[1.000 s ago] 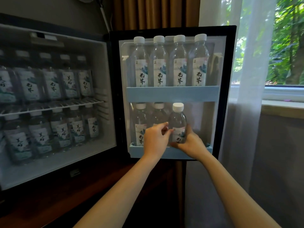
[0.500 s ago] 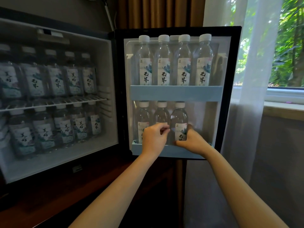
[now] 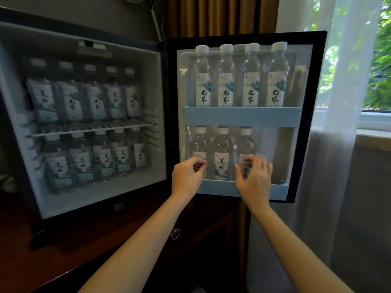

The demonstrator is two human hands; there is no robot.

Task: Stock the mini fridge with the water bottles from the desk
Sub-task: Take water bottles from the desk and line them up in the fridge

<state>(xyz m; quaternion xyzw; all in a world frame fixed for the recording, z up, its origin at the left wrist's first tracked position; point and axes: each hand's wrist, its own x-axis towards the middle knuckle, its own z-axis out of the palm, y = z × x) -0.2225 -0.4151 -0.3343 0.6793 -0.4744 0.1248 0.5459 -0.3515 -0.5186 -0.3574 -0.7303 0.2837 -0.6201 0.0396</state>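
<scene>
The mini fridge (image 3: 19, 115) stands open with rows of water bottles on both inner shelves. Its door (image 3: 307, 115) carries several bottles on the upper shelf (image 3: 242, 116) and three on the lower shelf (image 3: 220, 188). My right hand (image 3: 255, 179) holds the rightmost lower bottle (image 3: 244, 144), thumb on its left side and curled fingers across its label. My left hand (image 3: 187, 178) hovers in front of the leftmost lower bottle (image 3: 198, 142) with fingers curled, holding nothing that I can see. The middle bottle (image 3: 221, 157) stands untouched between them.
The fridge sits on a dark wooden cabinet (image 3: 88, 246) with a ring pull (image 3: 175, 233). To the right of the third bottle the lower door shelf has a gap (image 3: 273, 157). A sheer curtain (image 3: 342, 144) and a window sill (image 3: 374, 136) lie right of the door.
The third bottle went down into the lower door shelf. My left hand slid left from the middle bottle to the leftmost one. My right hand shifted from the bottle's right side to its front.
</scene>
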